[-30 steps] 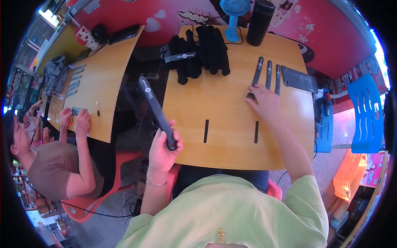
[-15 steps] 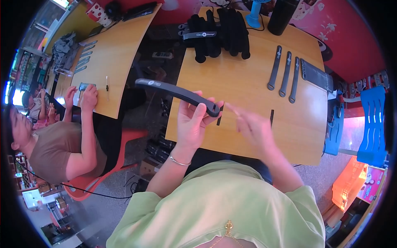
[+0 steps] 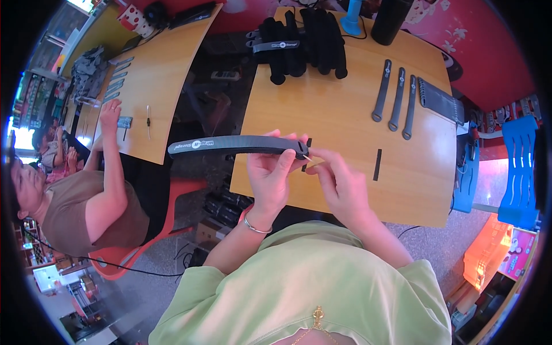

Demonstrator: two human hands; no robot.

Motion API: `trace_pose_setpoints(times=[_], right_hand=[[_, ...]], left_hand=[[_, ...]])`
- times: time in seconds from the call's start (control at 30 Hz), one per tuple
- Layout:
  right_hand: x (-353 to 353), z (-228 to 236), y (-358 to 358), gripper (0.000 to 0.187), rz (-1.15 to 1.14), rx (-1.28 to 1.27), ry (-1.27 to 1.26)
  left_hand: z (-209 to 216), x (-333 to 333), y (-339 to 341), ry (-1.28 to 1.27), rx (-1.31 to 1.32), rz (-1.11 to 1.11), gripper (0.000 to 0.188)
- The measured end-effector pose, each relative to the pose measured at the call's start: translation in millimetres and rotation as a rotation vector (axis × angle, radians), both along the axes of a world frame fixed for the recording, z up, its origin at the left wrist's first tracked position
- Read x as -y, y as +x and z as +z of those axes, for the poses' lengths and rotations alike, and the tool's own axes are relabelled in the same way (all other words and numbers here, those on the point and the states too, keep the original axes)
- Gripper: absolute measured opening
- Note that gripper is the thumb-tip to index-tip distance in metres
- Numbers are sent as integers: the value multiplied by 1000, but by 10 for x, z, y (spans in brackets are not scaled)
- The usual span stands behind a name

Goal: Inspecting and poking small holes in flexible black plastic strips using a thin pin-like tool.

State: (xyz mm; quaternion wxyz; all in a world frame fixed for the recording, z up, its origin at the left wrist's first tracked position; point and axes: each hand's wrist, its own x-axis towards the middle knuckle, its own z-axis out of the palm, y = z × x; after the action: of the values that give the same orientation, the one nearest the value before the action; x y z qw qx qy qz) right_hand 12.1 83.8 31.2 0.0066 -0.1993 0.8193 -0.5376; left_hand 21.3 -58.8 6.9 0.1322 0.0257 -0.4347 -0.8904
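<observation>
My left hand (image 3: 269, 181) is closed around one end of a dark grey storage strap (image 3: 230, 144), which seems to be a stack of several straps. The stack points out to the left over the table, lettered face showing. At its slotted end, my right hand (image 3: 342, 187) pinches a thin pale string or stick (image 3: 309, 157) between thumb and forefinger. Its tip touches or nearly touches the strap end; which of the two I cannot tell. Black tape marks (image 3: 377, 165) lie on the table below my hands.
Three loose straps (image 3: 397, 99) lie on the wooden table (image 3: 322, 109), beside a dark grey flat pouch (image 3: 439, 101). Bundles of black straps (image 3: 299, 49), a blue stand (image 3: 351, 24) and a black cylinder (image 3: 392, 22) stand at the back. A co-worker (image 3: 95, 201) sits at the left table (image 3: 161, 80).
The strap stack has turned and levelled, its lettered face now showing. My right hand has come in to its slotted end. The co-worker's hand has lifted off a small grey piece.
</observation>
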Motion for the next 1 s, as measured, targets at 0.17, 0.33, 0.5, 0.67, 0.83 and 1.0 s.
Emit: trace_pose_setpoints(times=[0.17, 0.33, 0.5, 0.67, 0.83, 1.0], right_hand=[[33, -26, 17, 32, -48, -58, 44], [17, -67, 23, 33, -93, -153, 179], [14, -70, 26, 33, -115, -135, 228], [27, -31, -5, 33, -8, 356, -50], [114, -104, 5, 35, 58, 781, -598], [178, -176, -36, 36, -118, -16, -107]], left_hand=[[-14, 7, 5, 2, -32, -10, 37], [-46, 19, 25, -32, -34, -5, 37], [-87, 40, 12, -316, -173, 50, 38], [-107, 57, -4, -499, -294, 116, 36], [-90, 37, -29, -549, -346, 174, 35], [-11, 77, -33, -434, -221, 77, 35]])
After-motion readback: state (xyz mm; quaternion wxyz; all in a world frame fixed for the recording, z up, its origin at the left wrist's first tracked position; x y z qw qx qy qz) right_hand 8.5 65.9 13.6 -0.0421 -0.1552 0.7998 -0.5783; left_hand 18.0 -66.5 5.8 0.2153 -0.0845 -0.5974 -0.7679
